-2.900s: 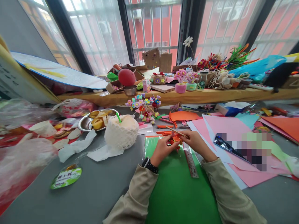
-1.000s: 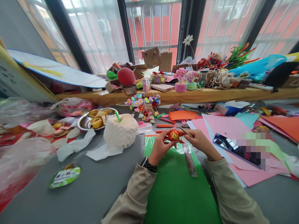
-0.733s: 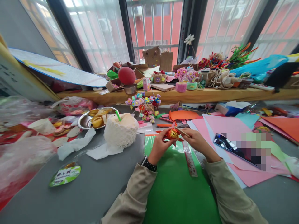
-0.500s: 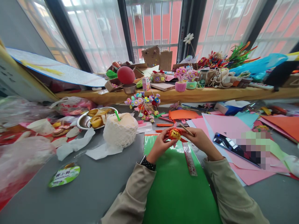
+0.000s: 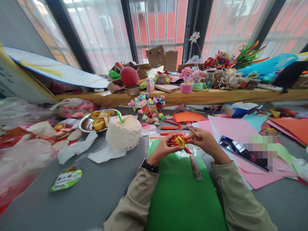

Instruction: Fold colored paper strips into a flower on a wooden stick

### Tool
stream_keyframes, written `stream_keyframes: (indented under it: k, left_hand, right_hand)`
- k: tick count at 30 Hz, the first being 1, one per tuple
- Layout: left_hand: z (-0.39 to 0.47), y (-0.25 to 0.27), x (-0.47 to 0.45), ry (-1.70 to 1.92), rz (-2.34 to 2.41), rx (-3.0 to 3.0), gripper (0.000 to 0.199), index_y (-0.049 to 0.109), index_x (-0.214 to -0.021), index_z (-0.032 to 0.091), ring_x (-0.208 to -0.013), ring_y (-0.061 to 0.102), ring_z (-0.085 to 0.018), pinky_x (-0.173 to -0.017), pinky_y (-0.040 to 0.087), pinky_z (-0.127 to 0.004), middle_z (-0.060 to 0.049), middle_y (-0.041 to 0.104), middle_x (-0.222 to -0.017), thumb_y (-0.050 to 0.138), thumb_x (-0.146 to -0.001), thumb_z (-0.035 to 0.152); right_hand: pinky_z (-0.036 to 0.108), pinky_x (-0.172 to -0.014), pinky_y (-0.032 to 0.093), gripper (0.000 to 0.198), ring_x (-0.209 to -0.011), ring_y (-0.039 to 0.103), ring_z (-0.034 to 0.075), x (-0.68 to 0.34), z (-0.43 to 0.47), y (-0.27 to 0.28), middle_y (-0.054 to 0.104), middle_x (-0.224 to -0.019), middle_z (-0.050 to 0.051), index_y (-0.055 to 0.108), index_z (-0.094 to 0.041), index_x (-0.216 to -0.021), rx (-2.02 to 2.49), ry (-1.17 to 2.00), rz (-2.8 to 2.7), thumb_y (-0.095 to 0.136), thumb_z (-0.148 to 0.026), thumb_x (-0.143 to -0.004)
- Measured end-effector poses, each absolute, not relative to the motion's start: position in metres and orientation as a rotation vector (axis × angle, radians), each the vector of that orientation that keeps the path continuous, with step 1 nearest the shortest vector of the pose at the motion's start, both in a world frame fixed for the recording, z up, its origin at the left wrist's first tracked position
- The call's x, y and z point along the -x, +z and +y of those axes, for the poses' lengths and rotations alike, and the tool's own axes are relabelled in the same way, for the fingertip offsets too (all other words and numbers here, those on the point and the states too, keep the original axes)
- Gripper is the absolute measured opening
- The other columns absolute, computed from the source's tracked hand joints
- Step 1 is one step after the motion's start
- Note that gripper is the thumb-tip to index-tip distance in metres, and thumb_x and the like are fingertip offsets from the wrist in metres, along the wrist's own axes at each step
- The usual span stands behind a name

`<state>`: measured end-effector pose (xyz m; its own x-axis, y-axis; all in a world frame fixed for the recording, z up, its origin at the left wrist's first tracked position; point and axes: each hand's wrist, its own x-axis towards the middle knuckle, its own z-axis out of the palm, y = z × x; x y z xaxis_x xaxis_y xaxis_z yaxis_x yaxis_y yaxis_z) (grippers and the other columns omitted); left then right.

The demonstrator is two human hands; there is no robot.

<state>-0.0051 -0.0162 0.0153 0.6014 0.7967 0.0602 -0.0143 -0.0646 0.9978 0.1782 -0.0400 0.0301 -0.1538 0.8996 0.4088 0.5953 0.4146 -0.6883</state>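
Note:
A small red-orange and gold paper flower (image 5: 179,140) is pinched in my left hand (image 5: 163,148), thumb below and fingers above. My right hand (image 5: 204,141) is closed on a thin tan stick (image 5: 192,131), with its fingertips at the flower's right edge. A pointed orange strip hangs from the lower right of the flower. Both hands are above a glossy green sheet (image 5: 183,192). On that sheet, just below the right fingers, lies a clear patterned ruler (image 5: 196,165).
Left of the sheet stands a coconut (image 5: 124,131) in white foam netting, with a metal bowl (image 5: 83,124) of peels behind it. A phone (image 5: 243,152) lies on pink paper (image 5: 257,179) to the right. Small craft flowers (image 5: 149,107) and orange paper (image 5: 189,117) lie beyond my hands.
The flower has turned in my fingers, and an orange strip now points down to the right. My left hand has shifted slightly left; the stick is still in my right.

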Motion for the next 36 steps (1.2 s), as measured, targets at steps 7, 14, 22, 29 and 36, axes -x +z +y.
stream_keyframes:
  k: [7, 14, 22, 29, 36]
  left_hand:
    - [-0.017, 0.016, 0.009, 0.705, 0.683, -1.510, 0.055, 0.052, -0.107, 0.019, -0.080, 0.057, -0.016, -0.066, 0.045, -0.024, -0.006, 0.058, -0.099, 0.068, -0.054, 0.023]
    - [-0.017, 0.018, 0.012, 0.637, 0.632, -1.560, 0.051, 0.052, -0.106, 0.020, -0.081, 0.056, -0.015, -0.068, 0.044, -0.024, -0.005, 0.057, -0.100, 0.067, -0.057, 0.022]
    - [-0.018, 0.017, 0.011, 0.655, 0.652, -1.544, 0.052, 0.052, -0.105, 0.019, -0.085, 0.056, -0.017, -0.071, 0.045, -0.026, -0.006, 0.056, -0.101, 0.068, -0.056, 0.021]
    - [-0.009, 0.011, 0.006, 0.992, 0.705, -1.406, 0.062, 0.042, -0.112, 0.021, -0.084, 0.057, -0.016, -0.075, 0.044, -0.029, -0.006, 0.052, -0.103, 0.069, -0.056, 0.019]
    - [-0.007, -0.001, -0.003, 1.168, 0.723, -1.265, 0.065, 0.034, -0.115, 0.017, -0.085, 0.056, -0.018, -0.074, 0.044, -0.030, -0.008, 0.053, -0.097, 0.067, -0.060, 0.023]
  right_hand:
    - [0.022, -0.052, 0.036, 0.014, -0.056, 0.045, 0.009, -0.176, -0.041, 0.031, 0.048, -0.064, -0.002, 0.061, -0.017, -0.061, 1.210, 0.585, -1.905, 0.063, -0.030, -0.064]
    - [0.019, -0.047, 0.028, 0.013, -0.050, 0.035, 0.007, -0.176, -0.042, 0.032, 0.044, -0.061, -0.005, 0.059, -0.017, -0.068, 1.275, 0.595, -1.989, 0.065, -0.025, -0.060]
    - [0.019, -0.046, 0.028, 0.015, -0.050, 0.035, 0.007, -0.176, -0.041, 0.029, 0.041, -0.057, -0.005, 0.059, -0.017, -0.068, 1.268, 0.578, -1.971, 0.064, -0.030, -0.062]
    - [0.021, -0.045, 0.027, 0.024, -0.048, 0.035, 0.009, -0.172, -0.033, 0.027, 0.037, -0.054, -0.005, 0.060, -0.017, -0.073, 1.373, 0.372, -1.865, 0.059, -0.040, -0.066]
    - [0.021, -0.045, 0.030, 0.029, -0.048, 0.040, 0.010, -0.161, -0.034, 0.024, 0.045, -0.054, -0.003, 0.058, -0.016, -0.071, 1.409, 0.204, -1.704, 0.056, -0.045, -0.067]
